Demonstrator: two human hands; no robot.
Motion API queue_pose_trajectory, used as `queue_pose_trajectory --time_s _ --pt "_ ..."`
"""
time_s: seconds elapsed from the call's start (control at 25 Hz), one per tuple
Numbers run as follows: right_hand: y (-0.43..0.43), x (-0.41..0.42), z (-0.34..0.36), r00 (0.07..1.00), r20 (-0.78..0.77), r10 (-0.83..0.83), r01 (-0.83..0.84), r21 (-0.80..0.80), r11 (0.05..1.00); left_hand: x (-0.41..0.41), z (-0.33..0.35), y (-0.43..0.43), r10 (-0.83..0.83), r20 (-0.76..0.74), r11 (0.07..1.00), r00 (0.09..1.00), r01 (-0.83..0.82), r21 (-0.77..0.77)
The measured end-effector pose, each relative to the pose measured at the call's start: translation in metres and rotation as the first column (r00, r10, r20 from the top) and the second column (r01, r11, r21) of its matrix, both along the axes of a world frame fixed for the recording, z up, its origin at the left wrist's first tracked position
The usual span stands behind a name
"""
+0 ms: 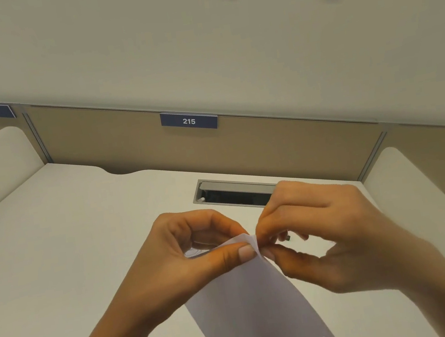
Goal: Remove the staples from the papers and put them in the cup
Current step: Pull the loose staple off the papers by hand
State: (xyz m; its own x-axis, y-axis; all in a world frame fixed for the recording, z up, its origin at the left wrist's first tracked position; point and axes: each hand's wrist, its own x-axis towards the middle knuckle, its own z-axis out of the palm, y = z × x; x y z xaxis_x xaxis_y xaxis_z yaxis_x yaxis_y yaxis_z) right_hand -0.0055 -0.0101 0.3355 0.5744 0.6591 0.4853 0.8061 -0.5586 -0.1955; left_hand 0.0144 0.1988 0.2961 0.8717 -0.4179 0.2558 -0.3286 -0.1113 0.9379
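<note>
White stapled papers (pixel 253 308) are held up above the desk, their top corner at the centre of the view. My left hand (pixel 183 260) pinches that corner between thumb and fingers. My right hand (pixel 326 233) pinches the same corner from the right side, thumb and forefinger tips pressed on the paper's edge. The staple itself is hidden under the fingertips. A small dark object (pixel 288 238) shows under my right fingers; I cannot tell what it is. No cup is in view.
A white desk (pixel 68 249) stretches below the hands. A grey cable slot (pixel 233 192) is set in the desk behind them. A beige partition with a label reading 215 (pixel 189 120) stands at the back; white side dividers (pixel 407 178) flank the desk.
</note>
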Motion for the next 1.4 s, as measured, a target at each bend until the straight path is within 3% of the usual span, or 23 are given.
queue_pose_trajectory --time_s 0.24,0.36,0.52,0.6,0.72,0.92,1.08,1.24,1.4 --pt "0.005 0.008 -0.003 0.988 0.152 -0.004 0.028 -0.161 0.986 0.004 -0.005 0.0 0.002 0.004 1.0 1.0 -0.002 0.024" --pt "0.003 0.017 -0.009 0.983 0.177 -0.044 0.07 -0.145 0.987 0.005 -0.007 -0.008 0.137 0.104 0.988 0.985 -0.143 0.052" --pt "0.003 0.029 -0.017 0.965 0.21 -0.156 0.165 -0.025 0.986 0.005 -0.017 -0.024 0.401 0.364 0.901 0.841 -0.434 0.01" --pt "0.006 0.033 -0.02 0.951 0.221 -0.219 0.223 0.007 0.975 0.002 -0.02 -0.031 0.428 0.253 0.903 0.868 -0.426 -0.065" --pt "0.008 0.038 -0.02 0.943 0.208 -0.261 0.262 0.02 0.965 -0.002 -0.017 -0.036 0.305 0.011 0.94 0.952 -0.299 -0.165" --pt "0.013 0.039 -0.023 0.945 0.186 -0.268 0.278 -0.031 0.96 0.004 -0.02 -0.032 0.294 -0.055 0.939 0.954 -0.299 -0.172" --pt "0.013 0.041 -0.025 0.957 -0.038 -0.287 0.288 0.024 0.957 0.005 -0.026 -0.033 0.326 -0.026 0.934 0.945 -0.327 -0.143" --pt "0.011 0.044 -0.028 0.9 -0.338 -0.277 0.321 0.083 0.943 0.006 -0.034 -0.032 0.34 -0.024 0.936 0.94 -0.341 -0.088" --pt "0.011 0.051 -0.026 0.776 -0.524 -0.351 0.373 -0.068 0.925 0.003 -0.05 -0.033 0.464 0.18 0.873 0.867 -0.482 0.07"
